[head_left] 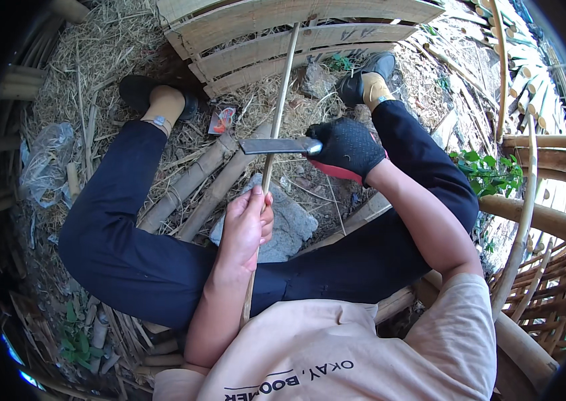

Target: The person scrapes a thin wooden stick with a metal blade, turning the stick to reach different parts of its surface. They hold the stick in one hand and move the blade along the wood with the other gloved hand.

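Observation:
A long, thin bamboo strip (285, 80) runs from my shirt up to the slatted wooden crate. My bare left hand (248, 224) is closed round it, thumb upward along the strip. In a black and red work glove, my right hand (346, 148) grips a knife by its handle, which the glove mostly hides. The knife's broad, flat blade (276, 146) points left and lies across the strip, a little above my left hand. Blade and strip appear to touch.
Between my spread legs lie a grey stone (279, 224) and bamboo poles (193, 177) on straw-covered ground. The wooden crate (296, 30) stands ahead. A clear plastic bag (48, 164) is at left; bamboo rails (553, 160), leafy plants (486, 172) and a woven basket (553, 291) are at right.

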`<state>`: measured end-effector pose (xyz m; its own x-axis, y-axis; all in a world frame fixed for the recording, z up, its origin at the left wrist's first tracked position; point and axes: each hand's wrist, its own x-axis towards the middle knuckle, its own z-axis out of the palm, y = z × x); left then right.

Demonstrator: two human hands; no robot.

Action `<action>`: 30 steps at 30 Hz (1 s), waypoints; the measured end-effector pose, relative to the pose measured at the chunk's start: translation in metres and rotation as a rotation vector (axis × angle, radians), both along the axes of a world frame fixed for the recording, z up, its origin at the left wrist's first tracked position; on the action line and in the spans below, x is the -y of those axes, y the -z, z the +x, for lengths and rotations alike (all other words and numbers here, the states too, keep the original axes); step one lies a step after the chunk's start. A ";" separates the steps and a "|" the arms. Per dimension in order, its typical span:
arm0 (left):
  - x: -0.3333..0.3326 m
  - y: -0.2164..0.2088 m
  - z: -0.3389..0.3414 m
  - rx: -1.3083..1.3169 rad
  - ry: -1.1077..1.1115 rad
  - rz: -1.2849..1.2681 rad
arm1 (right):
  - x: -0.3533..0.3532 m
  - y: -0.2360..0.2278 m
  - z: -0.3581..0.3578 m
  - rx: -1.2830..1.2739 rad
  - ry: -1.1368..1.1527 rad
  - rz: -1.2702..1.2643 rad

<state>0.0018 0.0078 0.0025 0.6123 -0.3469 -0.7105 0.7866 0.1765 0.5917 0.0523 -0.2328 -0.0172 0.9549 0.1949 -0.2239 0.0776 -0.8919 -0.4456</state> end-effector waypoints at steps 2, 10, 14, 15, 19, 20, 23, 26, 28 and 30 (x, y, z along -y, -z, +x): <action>-0.001 0.002 -0.001 0.009 0.001 -0.003 | -0.018 -0.011 -0.007 -0.031 -0.095 0.000; 0.000 0.003 -0.003 -0.009 0.019 -0.057 | -0.012 -0.001 -0.005 -0.007 -0.053 -0.065; -0.001 0.000 -0.006 -0.006 0.042 -0.051 | 0.014 0.011 0.014 0.069 0.115 -0.077; 0.000 0.000 -0.007 -0.009 0.050 -0.041 | 0.030 0.014 0.019 0.055 0.147 -0.096; 0.001 -0.004 -0.005 0.006 0.051 -0.040 | 0.059 0.014 0.028 -0.004 0.368 -0.118; 0.001 -0.004 -0.005 0.010 0.048 -0.028 | 0.062 0.014 0.028 0.008 0.374 -0.122; 0.003 -0.006 -0.003 0.025 0.040 -0.007 | 0.059 0.017 0.024 0.060 0.375 -0.083; 0.003 -0.002 -0.002 0.024 0.028 -0.001 | 0.038 0.009 0.021 -0.018 0.238 -0.047; 0.003 -0.001 -0.002 0.016 0.049 0.007 | 0.023 0.011 0.015 0.014 0.106 -0.057; 0.003 -0.001 -0.003 0.015 0.046 -0.002 | 0.008 0.007 0.009 -0.012 0.052 -0.025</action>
